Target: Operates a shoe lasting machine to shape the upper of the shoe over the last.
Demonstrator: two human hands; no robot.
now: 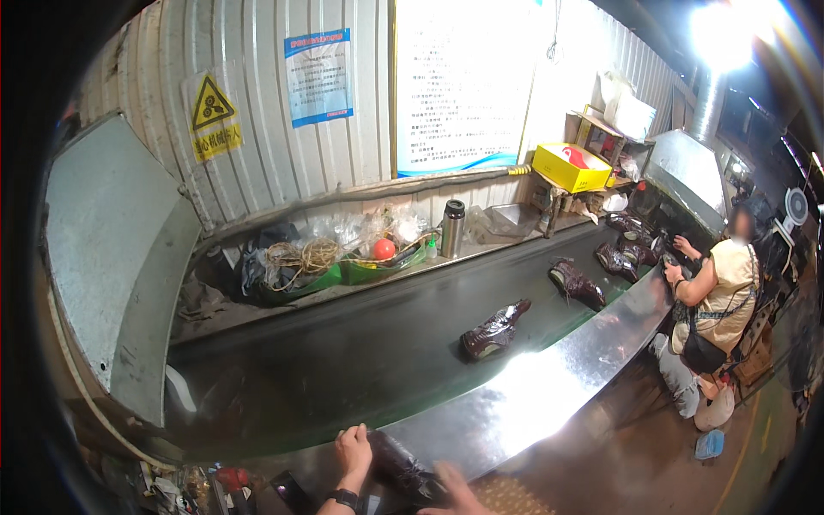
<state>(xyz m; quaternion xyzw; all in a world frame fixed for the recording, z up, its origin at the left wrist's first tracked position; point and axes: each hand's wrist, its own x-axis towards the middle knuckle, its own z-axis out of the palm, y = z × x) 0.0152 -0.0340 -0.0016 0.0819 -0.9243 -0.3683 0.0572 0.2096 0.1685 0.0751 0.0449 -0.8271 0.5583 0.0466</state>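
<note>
Head view: a dark brown glossy shoe is at the near edge of the metal ledge, btwn the person's two hands. L hand, w/ a dark wristband, is at the shoe's L end: fingers bent & close together; can't tell if they pinch it. R hand is blurred nr the shoe's R end; can't tell if its fingers are spread or pressed together.

Beyond the ledge, a dark belt runs from near L to far R. A similar shoe lies mid-belt, another farther R, then a cluster nr a co-worker in a pale yellow top. Along the far side: a steel flask, a red ball & a yellow box.
</note>
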